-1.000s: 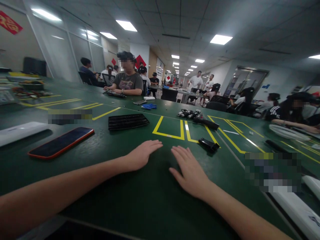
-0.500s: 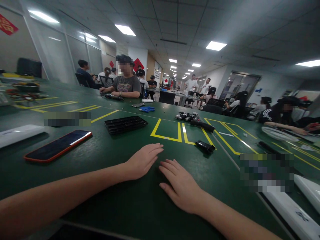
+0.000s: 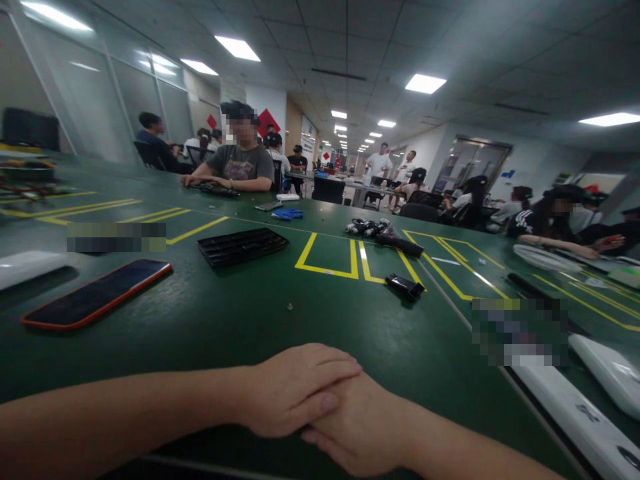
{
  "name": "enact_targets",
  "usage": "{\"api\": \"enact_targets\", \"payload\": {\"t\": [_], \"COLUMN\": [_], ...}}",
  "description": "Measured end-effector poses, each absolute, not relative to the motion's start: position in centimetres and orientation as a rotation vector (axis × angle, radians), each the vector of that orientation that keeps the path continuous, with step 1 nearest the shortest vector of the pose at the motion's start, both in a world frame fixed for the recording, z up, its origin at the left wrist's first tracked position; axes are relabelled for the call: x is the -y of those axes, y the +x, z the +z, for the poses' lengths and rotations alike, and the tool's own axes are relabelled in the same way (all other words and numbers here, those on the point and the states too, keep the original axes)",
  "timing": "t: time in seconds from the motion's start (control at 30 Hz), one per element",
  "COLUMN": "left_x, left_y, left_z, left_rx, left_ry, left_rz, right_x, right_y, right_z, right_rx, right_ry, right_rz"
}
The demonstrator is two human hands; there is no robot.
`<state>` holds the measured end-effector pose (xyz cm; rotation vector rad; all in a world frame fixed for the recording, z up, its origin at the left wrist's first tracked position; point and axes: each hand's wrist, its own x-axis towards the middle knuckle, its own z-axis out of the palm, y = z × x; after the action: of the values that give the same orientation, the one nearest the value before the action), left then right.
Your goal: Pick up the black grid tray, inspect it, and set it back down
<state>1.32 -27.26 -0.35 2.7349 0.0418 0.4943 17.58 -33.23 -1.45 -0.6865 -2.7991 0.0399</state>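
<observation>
My left hand [image 3: 300, 387] lies across the back of my right hand [image 3: 367, 423], its fingers together and wrapped over it, near the table's front edge. Most of my right hand's fingers are hidden beneath; one fingertip shows below the left palm. A tiny pale piece [image 3: 290, 307] lies on the green table [image 3: 240, 333] beyond my hands. Farther off are a black ridged tray [image 3: 243, 247] and a short black part [image 3: 404, 287]. To the left rests a phone with an orange edge [image 3: 100, 293].
A blue item [image 3: 287, 214] and a bundle of dark and silvery parts [image 3: 367, 228] lie farther back, near yellow tape outlines [image 3: 327, 271]. White devices [image 3: 580, 413] are at the right. A person [image 3: 240, 160] sits across the table; other people are around.
Both hands have come nearer and met, the left now over the right. A tiny pale piece has come into view on the table. The view has shifted slightly.
</observation>
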Motion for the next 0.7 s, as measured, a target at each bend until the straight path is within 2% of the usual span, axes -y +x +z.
{"api": "enact_targets", "payload": {"t": [0.07,0.13,0.23,0.33,0.4,0.5,0.57,0.7], "left_x": [26.0,24.0,20.6,18.1,17.3,17.0,17.0,16.8], "left_y": [1.1,0.7,0.1,-0.3,-0.3,-0.3,-0.3,-0.6], "left_z": [0.0,0.4,0.8,0.3,-0.3,-1.2,-1.6,-1.4], "left_rx": [-0.113,-0.412,-1.074,-1.385,-1.380,-1.228,-1.131,-1.088], "left_ry": [2.839,2.940,2.964,2.935,2.941,2.997,3.023,2.821], "left_rz": [0.579,0.666,0.598,0.348,0.221,0.153,0.175,0.359], "right_x": [32.0,30.0,26.2,23.0,21.8,21.3,21.4,21.5], "right_y": [18.8,21.2,26.4,31.7,34.2,35.7,35.7,35.3], "right_z": [-1.2,-0.9,-0.7,-1.3,-2.2,-3.4,-3.8,-3.9], "right_rx": [2.744,2.595,2.210,1.897,1.764,1.700,1.694,1.683], "right_ry": [-0.636,-0.770,-1.195,-1.714,-2.039,-2.329,-2.367,-2.354], "right_rz": [-0.071,-0.212,-0.507,-0.658,-0.660,-0.341,-0.190,-0.188]}}
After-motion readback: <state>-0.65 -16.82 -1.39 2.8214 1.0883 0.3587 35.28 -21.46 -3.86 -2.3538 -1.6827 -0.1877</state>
